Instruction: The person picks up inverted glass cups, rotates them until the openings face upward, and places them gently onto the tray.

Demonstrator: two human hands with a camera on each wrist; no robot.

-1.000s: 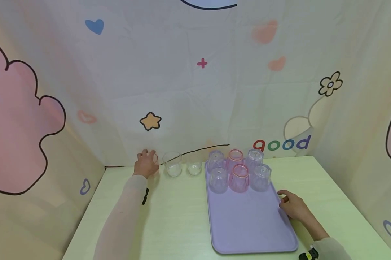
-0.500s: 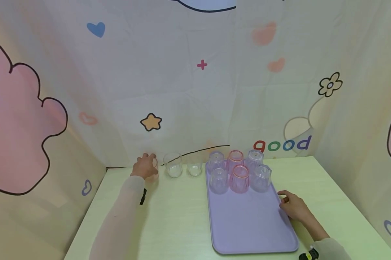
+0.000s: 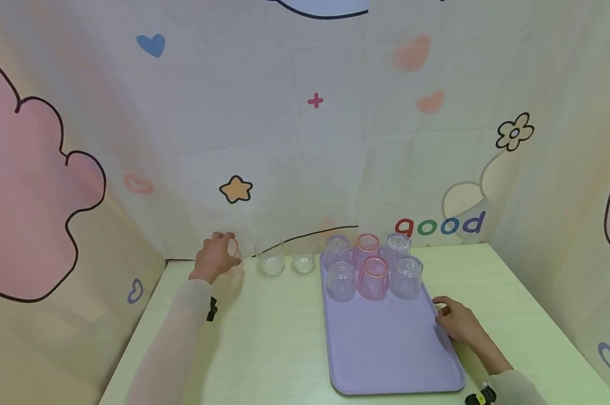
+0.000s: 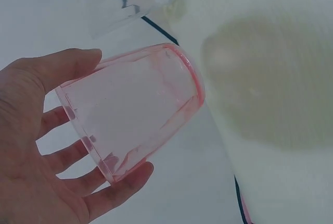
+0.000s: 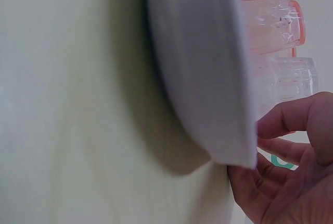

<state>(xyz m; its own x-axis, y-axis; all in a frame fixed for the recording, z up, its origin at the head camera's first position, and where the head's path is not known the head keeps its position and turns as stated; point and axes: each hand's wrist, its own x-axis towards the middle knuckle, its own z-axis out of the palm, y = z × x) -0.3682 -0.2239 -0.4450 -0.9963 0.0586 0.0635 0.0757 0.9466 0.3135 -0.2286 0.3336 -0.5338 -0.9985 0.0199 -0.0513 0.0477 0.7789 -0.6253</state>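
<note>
Your left hand (image 3: 216,257) grips a pink tumbler (image 4: 135,104) by its wider end, thumb along one side and a finger along the other, with the narrower end pointing away from your palm. The tumbler is at the back left of the table (image 3: 264,337), close to the backdrop cloth (image 3: 285,140) — you cannot tell from these views whether its base touches the tabletop. Just to the right of that hand stands a larger clear glass (image 3: 270,264), upright, and beside it a smaller clear glass (image 3: 303,262), near the tray's far left corner. The purple tray (image 3: 391,349) lies lengthwise on the table, and your right hand (image 3: 457,320) holds its right edge with bent fingers, some over the rim and some beneath it. On the far half of the tray, six glasses sit mouth down in two rows of three: two pink glasses (image 3: 373,278) make the middle column, with four clear, faintly purple-looking glasses (image 3: 406,278) on either side of them. Behind the tray, the cloth bears the word "good" in coloured letters (image 3: 440,225) — farther left, an orange star (image 3: 236,189) shows above your left hand.
</note>
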